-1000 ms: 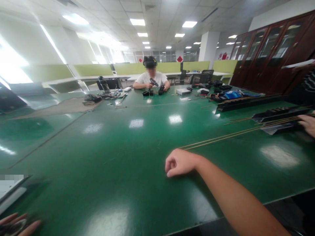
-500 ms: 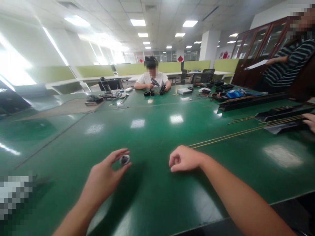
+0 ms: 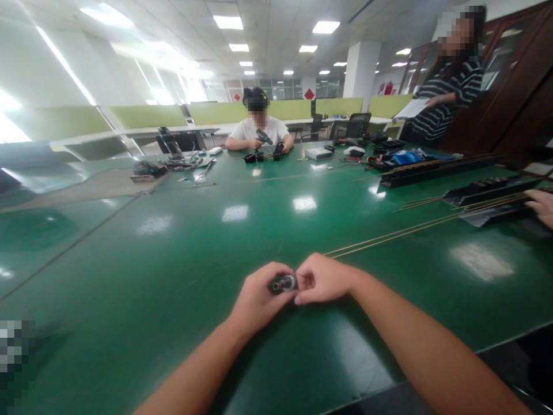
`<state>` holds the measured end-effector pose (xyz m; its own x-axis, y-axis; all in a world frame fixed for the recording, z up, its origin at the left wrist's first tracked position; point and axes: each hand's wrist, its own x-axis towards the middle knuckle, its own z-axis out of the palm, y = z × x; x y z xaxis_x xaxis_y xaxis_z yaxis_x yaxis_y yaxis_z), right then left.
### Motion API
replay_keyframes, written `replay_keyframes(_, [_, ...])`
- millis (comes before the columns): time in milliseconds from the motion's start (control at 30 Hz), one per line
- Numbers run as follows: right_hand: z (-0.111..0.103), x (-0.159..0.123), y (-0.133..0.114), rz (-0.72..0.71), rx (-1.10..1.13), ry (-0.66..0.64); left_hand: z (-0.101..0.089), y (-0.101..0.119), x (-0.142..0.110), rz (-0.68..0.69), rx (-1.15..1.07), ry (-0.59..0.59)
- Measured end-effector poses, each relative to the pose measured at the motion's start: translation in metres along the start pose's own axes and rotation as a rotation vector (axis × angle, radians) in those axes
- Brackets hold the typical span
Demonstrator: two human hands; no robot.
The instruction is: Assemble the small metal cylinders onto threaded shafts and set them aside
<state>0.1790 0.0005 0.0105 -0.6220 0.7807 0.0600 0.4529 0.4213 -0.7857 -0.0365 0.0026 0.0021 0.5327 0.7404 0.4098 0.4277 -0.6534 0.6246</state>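
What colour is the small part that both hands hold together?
The small part is silvery metal with dark areas, seen in the head view.

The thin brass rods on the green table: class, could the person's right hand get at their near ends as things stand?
Probably yes. The right hand lies close beside the near ends of the brass rods, with bare green table between, though it is touching the small metal part.

No readable text, labels or numbers anywhere
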Motion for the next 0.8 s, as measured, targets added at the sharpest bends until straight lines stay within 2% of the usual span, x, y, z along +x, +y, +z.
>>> replay_keyframes(200, [0.0007,-0.0002,0.0008,0.006,0.055,-0.007,0.0002,-0.0018,0.0009,0.058,0.013,0.059])
replay_keyframes(467, [0.0025,-0.0012,0.0005,0.013,0.101,-0.018,-0.0016,0.0009,0.0014,0.101,-0.041,0.056])
replay_keyframes(800, [0.0026,-0.0013,-0.0003,0.022,0.034,-0.009,-0.0007,-0.0024,0.0003,0.023,-0.012,0.059])
